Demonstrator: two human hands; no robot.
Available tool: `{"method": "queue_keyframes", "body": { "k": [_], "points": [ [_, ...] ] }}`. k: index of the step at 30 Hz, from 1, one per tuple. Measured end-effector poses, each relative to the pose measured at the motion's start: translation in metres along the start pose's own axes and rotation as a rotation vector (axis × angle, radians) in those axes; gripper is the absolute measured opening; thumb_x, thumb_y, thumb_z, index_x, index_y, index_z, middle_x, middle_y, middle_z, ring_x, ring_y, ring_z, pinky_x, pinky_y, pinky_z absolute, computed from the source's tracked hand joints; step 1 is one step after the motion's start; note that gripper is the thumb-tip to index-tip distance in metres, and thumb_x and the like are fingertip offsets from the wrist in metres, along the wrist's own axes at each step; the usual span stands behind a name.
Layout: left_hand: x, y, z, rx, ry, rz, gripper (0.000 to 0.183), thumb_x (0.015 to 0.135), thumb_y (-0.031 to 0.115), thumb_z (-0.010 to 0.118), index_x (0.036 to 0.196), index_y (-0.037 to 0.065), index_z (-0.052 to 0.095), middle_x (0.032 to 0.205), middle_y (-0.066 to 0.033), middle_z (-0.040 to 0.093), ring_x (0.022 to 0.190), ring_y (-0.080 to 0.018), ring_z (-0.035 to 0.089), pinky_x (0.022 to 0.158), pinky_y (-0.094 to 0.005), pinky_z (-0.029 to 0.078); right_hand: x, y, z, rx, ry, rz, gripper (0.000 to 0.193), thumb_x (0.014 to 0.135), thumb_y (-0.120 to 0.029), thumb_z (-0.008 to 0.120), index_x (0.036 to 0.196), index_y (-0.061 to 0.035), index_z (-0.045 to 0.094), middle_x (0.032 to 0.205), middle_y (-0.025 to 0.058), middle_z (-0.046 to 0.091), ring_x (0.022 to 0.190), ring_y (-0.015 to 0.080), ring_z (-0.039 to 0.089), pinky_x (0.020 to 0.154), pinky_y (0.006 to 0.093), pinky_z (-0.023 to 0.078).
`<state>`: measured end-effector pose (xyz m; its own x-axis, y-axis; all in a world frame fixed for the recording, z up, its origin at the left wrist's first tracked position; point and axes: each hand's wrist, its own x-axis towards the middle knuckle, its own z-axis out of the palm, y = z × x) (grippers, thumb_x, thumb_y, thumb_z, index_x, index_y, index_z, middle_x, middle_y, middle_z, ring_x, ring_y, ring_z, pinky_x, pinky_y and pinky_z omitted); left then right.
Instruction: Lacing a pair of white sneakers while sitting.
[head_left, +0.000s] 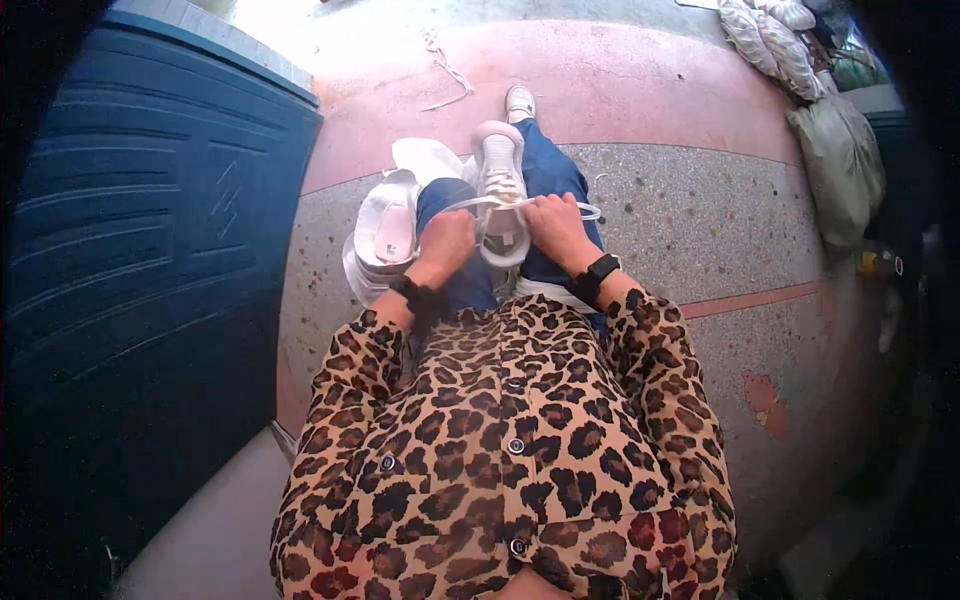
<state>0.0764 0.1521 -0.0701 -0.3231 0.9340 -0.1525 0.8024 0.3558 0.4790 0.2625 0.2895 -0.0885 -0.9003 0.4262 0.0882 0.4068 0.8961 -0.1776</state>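
A white sneaker rests between my legs, its toe pointing away from me and its opening toward me. White shoelace crosses its upper part and stretches out to both sides. On the sneaker's left, my left hand is closed on one end of the lace. My right hand grips the other end on the right side, and a loop of lace sticks out past its fingers. Both fists are close to the shoe's collar. Whether they touch the shoe itself I cannot tell.
To my left lies a pile of white shoe parts beside my leg. Loose white laces are on the pink floor ahead. A blue panelled door stands at far left; stuffed sacks sit at the right.
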Motion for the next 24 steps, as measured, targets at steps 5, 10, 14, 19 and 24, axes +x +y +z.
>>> {"method": "queue_keyframes", "body": {
  "k": [5,10,14,19,24],
  "points": [
    [0.01,-0.002,0.005,0.104,0.018,0.043,0.018,0.084,0.012,0.056,0.076,0.003,0.069,0.08,-0.0208,0.069,0.075,-0.0388,0.069,0.066,-0.0485,0.055,0.0,-0.003,0.0,-0.011,0.119,0.103,0.01,0.08,-0.02,0.062,0.076,-0.0121,0.064,0.081,0.0058,0.061,0.084,0.0254,0.059,0.076,0.0436,0.042],
    [0.021,0.011,-0.002,0.321,-0.086,0.171,0.014,0.082,0.013,0.06,0.075,0.007,0.07,0.082,-0.0149,0.07,0.081,-0.0334,0.069,0.067,-0.0475,0.055,-0.002,-0.004,-0.002,-0.008,0.138,0.095,0.016,0.08,-0.024,0.064,0.072,-0.0107,0.066,0.08,0.0059,0.06,0.087,0.0253,0.056,0.078,0.0428,0.04],
    [0.023,0.018,-0.008,0.414,0.016,0.203,0.01,0.082,0.017,0.064,0.078,0.012,0.072,0.079,-0.0073,0.069,0.084,-0.0274,0.064,0.067,-0.0442,0.047,-0.005,-0.006,-0.002,0.009,0.111,0.096,0.017,0.081,-0.024,0.064,0.073,-0.01,0.067,0.082,0.0065,0.06,0.088,0.0255,0.056,0.08,0.0435,0.04],
    [-0.005,0.029,-0.005,0.297,0.311,0.212,0.015,0.082,0.022,0.064,0.073,0.009,0.066,0.076,-0.0069,0.064,0.083,-0.0276,0.056,0.071,-0.0446,0.039,-0.006,-0.01,-0.013,0.03,0.118,0.069,0.014,0.08,-0.022,0.064,0.072,-0.0104,0.067,0.083,0.0068,0.061,0.089,0.0255,0.057,0.08,0.0432,0.04],
    [0.0,0.02,0.018,0.35,0.324,0.248,0.009,0.076,0.019,0.065,0.082,0.012,0.064,0.078,-0.0059,0.064,0.087,-0.0247,0.057,0.073,-0.0424,0.039,-0.002,-0.011,-0.007,-0.036,0.053,0.066,0.018,0.079,-0.027,0.07,0.076,-0.0096,0.067,0.083,0.0071,0.061,0.089,0.0251,0.057,0.08,0.0418,0.041]
  ]
}}
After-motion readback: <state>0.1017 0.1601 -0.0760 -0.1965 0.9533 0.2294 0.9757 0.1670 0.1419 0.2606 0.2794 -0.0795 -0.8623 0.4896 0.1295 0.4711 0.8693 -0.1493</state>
